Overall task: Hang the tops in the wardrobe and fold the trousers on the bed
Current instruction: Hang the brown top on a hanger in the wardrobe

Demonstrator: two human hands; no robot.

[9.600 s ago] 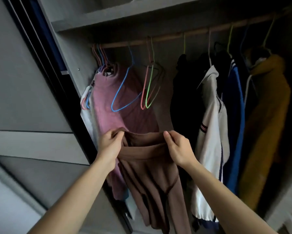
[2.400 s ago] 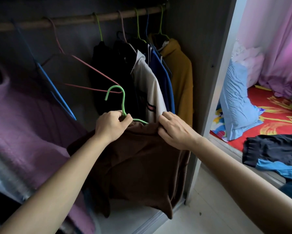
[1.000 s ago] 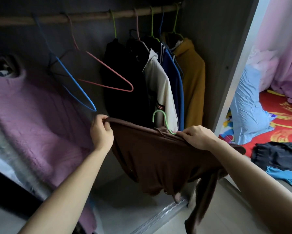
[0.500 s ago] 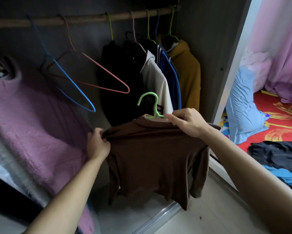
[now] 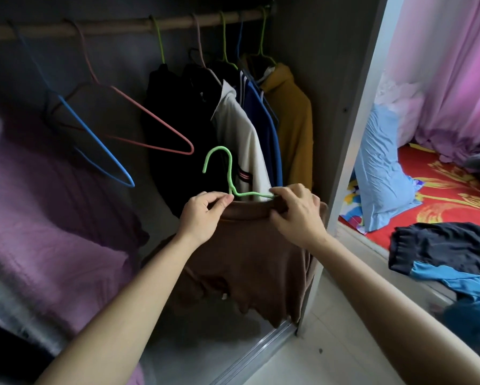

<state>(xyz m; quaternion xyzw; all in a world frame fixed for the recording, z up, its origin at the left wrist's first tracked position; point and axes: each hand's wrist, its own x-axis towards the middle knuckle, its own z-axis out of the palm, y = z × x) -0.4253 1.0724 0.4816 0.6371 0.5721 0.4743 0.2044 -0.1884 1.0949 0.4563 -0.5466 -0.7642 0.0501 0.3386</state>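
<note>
1. Broadly, the open wardrobe (image 5: 325, 79) fills the view from nine o'clock through twelve to one o'clock. Its wooden rail (image 5: 116, 26) runs across the top.
2. A fuzzy mauve top (image 5: 52, 218) hangs at nine o'clock, taking up the wardrobe's left side.
3. The bed (image 5: 441, 195), with a red patterned sheet, lies at three o'clock outside the wardrobe. A pink curtain (image 5: 441, 65) hangs above it at two o'clock.
4. The brown top (image 5: 247, 259) is at the centre of the view, below the rail and in front of the hung clothes. It drapes from the green hanger (image 5: 229, 173), whose hook points up, free of the rail.
5. A black garment (image 5: 177, 120), a white jacket (image 5: 241, 134), a navy jacket (image 5: 263, 126) and a mustard hoodie (image 5: 291, 120) hang in a row at twelve o'clock.
6. A blue pillow (image 5: 380, 173) stands on the bed at three o'clock. A dark garment with blue panels (image 5: 450, 248) lies at four o'clock on the bed's edge.
7. An empty blue hanger (image 5: 94, 134) and an empty pink hanger (image 5: 149, 123) hang on the rail at ten to eleven o'clock.
8. The left hand (image 5: 202, 215) pinches the brown top's collar between thumb and forefinger, just beside the green hanger's neck.
9. The right hand (image 5: 297, 215) grasps the collar's other side, fingers curled over the cloth and the hanger's arm.
</note>
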